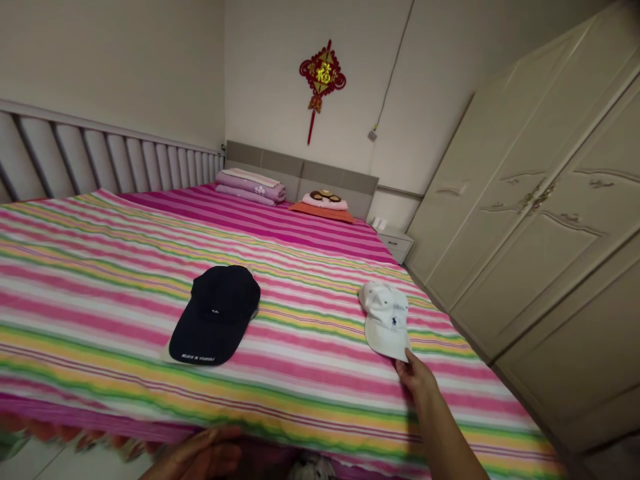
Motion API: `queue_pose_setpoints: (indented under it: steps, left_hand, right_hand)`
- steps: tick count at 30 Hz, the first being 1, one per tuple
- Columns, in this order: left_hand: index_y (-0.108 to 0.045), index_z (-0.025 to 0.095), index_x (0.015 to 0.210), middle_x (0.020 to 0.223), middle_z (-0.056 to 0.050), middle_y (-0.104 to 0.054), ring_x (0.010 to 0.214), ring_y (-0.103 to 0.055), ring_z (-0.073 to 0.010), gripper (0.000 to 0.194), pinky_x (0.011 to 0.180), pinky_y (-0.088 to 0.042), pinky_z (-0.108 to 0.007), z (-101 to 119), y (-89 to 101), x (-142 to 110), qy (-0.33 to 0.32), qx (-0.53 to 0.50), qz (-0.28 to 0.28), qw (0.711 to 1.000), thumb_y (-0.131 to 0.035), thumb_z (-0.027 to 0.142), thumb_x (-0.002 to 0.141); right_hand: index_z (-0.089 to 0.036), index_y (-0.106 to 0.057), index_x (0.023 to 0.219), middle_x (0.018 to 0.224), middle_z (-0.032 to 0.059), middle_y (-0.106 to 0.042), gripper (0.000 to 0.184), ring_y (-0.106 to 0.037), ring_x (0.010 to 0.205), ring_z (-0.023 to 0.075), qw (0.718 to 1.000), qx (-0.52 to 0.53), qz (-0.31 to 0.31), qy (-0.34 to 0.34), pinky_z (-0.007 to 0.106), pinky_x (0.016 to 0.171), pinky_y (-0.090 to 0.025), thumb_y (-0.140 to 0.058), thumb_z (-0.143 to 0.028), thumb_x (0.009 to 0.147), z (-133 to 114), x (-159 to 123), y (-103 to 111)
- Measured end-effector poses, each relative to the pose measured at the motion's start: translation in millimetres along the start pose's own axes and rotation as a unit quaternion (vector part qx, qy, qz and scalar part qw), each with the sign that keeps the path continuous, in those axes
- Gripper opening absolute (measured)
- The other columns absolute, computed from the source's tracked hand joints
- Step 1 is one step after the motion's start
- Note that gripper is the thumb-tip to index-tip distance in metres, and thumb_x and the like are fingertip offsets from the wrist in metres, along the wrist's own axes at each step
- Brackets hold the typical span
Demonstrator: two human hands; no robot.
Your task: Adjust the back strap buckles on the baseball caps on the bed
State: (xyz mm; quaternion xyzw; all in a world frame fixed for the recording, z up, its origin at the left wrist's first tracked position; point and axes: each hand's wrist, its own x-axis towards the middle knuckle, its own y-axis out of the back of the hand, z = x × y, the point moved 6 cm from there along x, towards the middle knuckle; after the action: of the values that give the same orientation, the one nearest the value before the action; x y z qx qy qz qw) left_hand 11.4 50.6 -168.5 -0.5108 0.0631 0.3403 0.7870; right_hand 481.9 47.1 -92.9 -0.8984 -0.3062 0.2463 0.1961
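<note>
A white baseball cap [387, 317] with a small dark logo rests on the striped sheet, its brim toward me. My right hand [414, 373] pinches the edge of that brim between thumb and fingers. To the left, a dark navy baseball cap [225, 300] lies on the sheet, crown up, with white lettering along its brim; neither hand touches it. Low in the view, by the near edge of the bed, my left hand [213, 453] is held with fingers loosely extended and nothing visible in it. Shadow dims part of that hand.
The bed's striped sheet [310, 373] spreads below both caps. Folded purple bedding [250, 187] and a pink pillow on an orange one [323, 207] lie by the headboard [280, 163]. A wardrobe [540, 220] and nightstand [395, 243] stand right; a slatted rail [110, 157] runs left.
</note>
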Motion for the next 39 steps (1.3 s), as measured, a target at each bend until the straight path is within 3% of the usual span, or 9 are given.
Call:
queue_pose_setpoints:
  steps: [5,14,24,32,36,39]
  left_hand:
    - [-0.061,0.016,0.101,0.094,-0.011,-0.064,0.087,-0.059,-0.0214,0.032,0.077,-0.040,-0.032,-2,-4.8,2,0.001,0.007,-0.004,1.000,-0.052,0.036,0.077]
    - [-0.061,0.017,0.102,0.096,-0.011,-0.064,0.088,-0.058,-0.0213,0.032,0.079,-0.040,-0.034,-3,-4.6,5,-0.008,0.014,-0.018,1.000,-0.049,0.036,0.079]
    - [-0.059,0.016,0.105,0.097,-0.011,-0.064,0.089,-0.058,-0.0213,0.033,0.079,-0.039,-0.036,-3,-2.2,5,-0.017,0.012,-0.034,0.999,-0.043,0.034,0.082]
    - [-0.059,0.016,0.103,0.095,-0.010,-0.065,0.088,-0.059,-0.0205,0.032,0.077,-0.039,-0.034,-3,-7.2,3,-0.019,0.014,-0.054,0.998,-0.041,0.034,0.083]
    - [-0.058,0.014,0.103,0.094,-0.009,-0.065,0.086,-0.060,-0.0199,0.031,0.074,-0.040,-0.033,-1,-9.5,2,-0.024,0.014,-0.065,0.998,-0.041,0.032,0.084]
    - [-0.058,0.014,0.103,0.093,-0.009,-0.065,0.085,-0.060,-0.0193,0.031,0.074,-0.041,-0.033,-1,-9.4,2,-0.033,0.009,-0.065,0.997,-0.042,0.032,0.083]
  right_hand:
    - [-0.014,-0.052,0.102,0.094,0.0041,-0.057,0.022,-0.058,0.072,0.0127,0.995,-0.010,0.087,-0.046,0.028,0.059,-0.050,-0.050,-0.025,0.083,21,6,21]
    - [-0.014,-0.052,0.102,0.093,0.0042,-0.058,0.022,-0.058,0.072,0.0131,0.993,-0.018,0.086,-0.083,0.029,0.058,-0.051,-0.050,-0.025,0.083,51,4,-12]
    - [-0.014,-0.051,0.104,0.095,0.0044,-0.057,0.024,-0.057,0.072,0.0133,0.988,-0.036,0.140,-0.057,0.029,0.057,-0.050,-0.050,-0.025,0.083,56,-5,-6]
    - [-0.013,-0.054,0.096,0.085,0.0021,-0.058,0.018,-0.056,0.064,0.0105,0.992,-0.080,0.095,-0.023,0.026,0.054,-0.049,-0.049,-0.026,0.084,53,-24,-10]
    - [-0.014,-0.052,0.078,0.067,-0.0029,-0.055,0.013,-0.052,0.054,0.0077,0.990,-0.138,0.038,0.019,0.022,0.050,-0.045,-0.050,-0.026,0.082,74,-64,-16]
    - [-0.018,-0.049,0.071,0.055,-0.0060,-0.053,0.018,-0.047,0.044,0.0079,0.975,-0.211,-0.047,0.049,0.020,0.042,-0.037,-0.056,-0.034,0.072,110,-111,-29]
